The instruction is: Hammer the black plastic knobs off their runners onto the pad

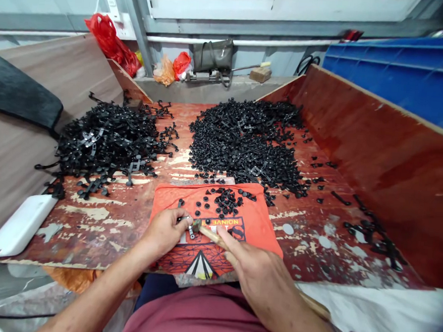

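My left hand (166, 231) pinches a small black jointed piece (191, 230) with pale metal-looking spots, over the orange printed cloth (265, 235). In my right hand (254, 267) is a hammer (214, 237), its wooden handle gripped and running back under my forearm. The hammer's head lies right beside the pinched piece and my left fingertips; whether it touches the piece I cannot tell. Just beyond my hands, small round-headed black parts (227, 202) are scattered on the cloth.
On the worn red tabletop (297, 222) rise a heap of jointed black pieces (109, 143) at left and a heap of small black parts (246, 142) in the middle. A white power bank (20, 225) lies left. A wooden board (382, 147) walls the right side.
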The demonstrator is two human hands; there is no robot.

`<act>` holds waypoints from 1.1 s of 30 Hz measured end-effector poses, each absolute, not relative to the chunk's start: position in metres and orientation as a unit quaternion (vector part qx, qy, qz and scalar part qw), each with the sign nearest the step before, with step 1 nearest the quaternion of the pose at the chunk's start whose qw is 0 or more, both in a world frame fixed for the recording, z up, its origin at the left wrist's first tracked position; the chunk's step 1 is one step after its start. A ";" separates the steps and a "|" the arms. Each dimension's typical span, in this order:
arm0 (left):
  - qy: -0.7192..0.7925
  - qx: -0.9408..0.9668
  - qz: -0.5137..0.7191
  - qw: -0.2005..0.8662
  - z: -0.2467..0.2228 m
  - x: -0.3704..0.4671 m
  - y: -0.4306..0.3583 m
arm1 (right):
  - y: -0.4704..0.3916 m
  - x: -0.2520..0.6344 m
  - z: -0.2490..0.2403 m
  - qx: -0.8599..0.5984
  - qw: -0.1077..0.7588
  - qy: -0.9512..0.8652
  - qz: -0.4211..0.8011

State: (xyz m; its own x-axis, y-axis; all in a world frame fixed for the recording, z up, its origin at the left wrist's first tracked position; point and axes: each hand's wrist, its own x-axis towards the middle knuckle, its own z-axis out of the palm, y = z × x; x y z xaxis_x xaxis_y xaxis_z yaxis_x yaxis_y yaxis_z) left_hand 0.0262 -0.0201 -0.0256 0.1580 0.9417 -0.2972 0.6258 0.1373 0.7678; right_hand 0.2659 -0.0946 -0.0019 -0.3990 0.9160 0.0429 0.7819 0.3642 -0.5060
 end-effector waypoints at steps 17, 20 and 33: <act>0.624 0.439 0.325 0.559 -0.003 0.029 0.005 | -0.084 0.293 -0.010 -0.575 0.295 -0.660 0.384; 0.635 0.435 0.324 0.551 -0.012 0.034 0.005 | -0.086 0.294 -0.016 -0.585 0.270 -0.672 0.365; 0.590 0.386 0.395 0.589 0.003 0.025 0.004 | -0.085 0.296 -0.020 -0.575 0.247 -0.698 0.349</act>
